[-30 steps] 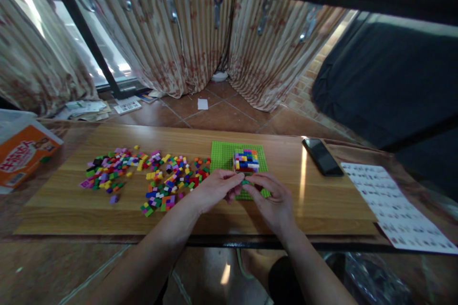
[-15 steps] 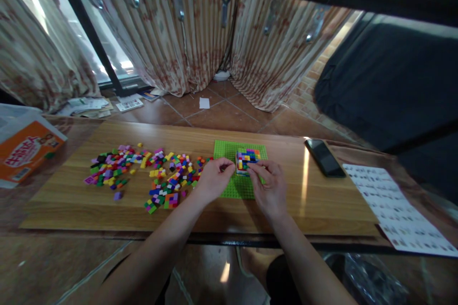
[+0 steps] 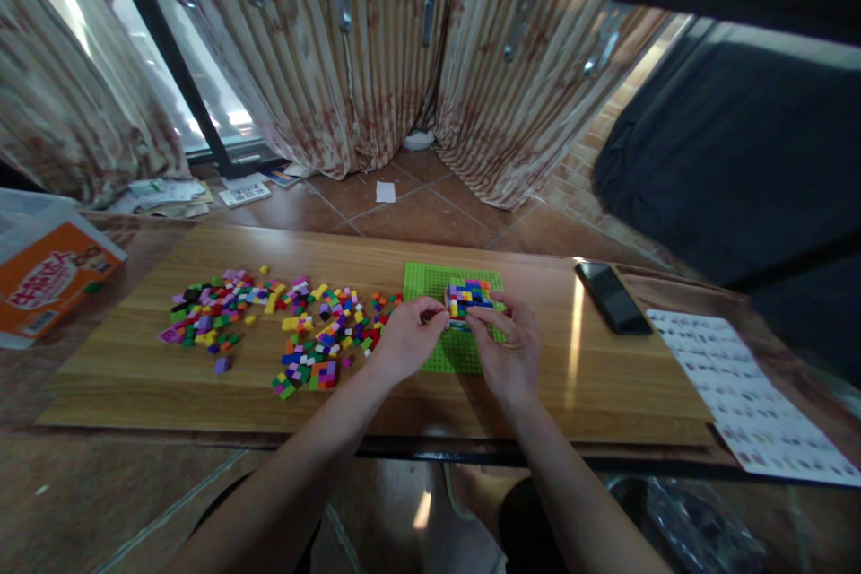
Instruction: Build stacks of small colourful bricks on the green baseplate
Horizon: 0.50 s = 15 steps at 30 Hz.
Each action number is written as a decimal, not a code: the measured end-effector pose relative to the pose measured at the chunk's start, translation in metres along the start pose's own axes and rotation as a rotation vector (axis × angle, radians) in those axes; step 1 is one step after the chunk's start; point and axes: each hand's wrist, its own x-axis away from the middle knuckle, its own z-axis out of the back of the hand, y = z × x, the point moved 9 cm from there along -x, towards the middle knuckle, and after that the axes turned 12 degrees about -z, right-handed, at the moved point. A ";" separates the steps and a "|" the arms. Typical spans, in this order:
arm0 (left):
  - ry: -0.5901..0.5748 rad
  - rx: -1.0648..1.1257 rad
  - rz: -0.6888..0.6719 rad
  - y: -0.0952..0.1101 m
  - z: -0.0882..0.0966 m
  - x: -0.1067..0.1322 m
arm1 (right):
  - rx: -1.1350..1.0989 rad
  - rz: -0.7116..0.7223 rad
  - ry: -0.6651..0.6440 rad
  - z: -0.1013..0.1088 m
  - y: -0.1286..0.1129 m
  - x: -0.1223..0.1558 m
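A small block of multicoloured toy bricks (image 3: 471,291) stands on a green studded baseplate (image 3: 421,274) on the table. At its front left corner is my left hand (image 3: 413,336), thumb and forefinger pinched together. Whatever lies between those fingertips is too small to make out. My right hand (image 3: 508,345) curls round the front right side of the brick block, its fingers closed against it. The fingers of both hands hide part of the block's front face and part of the baseplate.
Loose bricks (image 3: 329,336) lie spread over the left half of the wooden table (image 3: 221,413). A phone (image 3: 612,298) and a printed sheet (image 3: 740,386) lie to the right. A clear tub with an orange label (image 3: 54,278) stands at the far left.
My left hand has come slightly right, its fingertips now at the block's corner. The right hand sits closer round the block's right side. The whole view has shifted a little.
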 end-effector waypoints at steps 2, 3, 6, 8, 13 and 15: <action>-0.005 0.003 -0.002 -0.001 -0.001 0.000 | -0.015 -0.010 -0.008 -0.001 0.001 0.000; -0.006 0.002 -0.001 -0.001 -0.001 0.000 | -0.013 -0.003 -0.010 0.000 -0.001 0.000; -0.003 -0.006 0.001 -0.001 -0.002 -0.001 | 0.035 0.060 -0.012 0.000 -0.007 0.001; 0.001 -0.009 -0.001 0.000 -0.001 -0.001 | 0.089 0.122 -0.007 0.000 -0.013 0.003; -0.001 -0.012 0.007 0.000 -0.002 -0.001 | 0.196 0.255 0.031 0.000 -0.023 0.008; -0.001 -0.015 0.008 0.001 -0.002 -0.001 | 0.226 0.279 0.039 -0.001 -0.024 0.009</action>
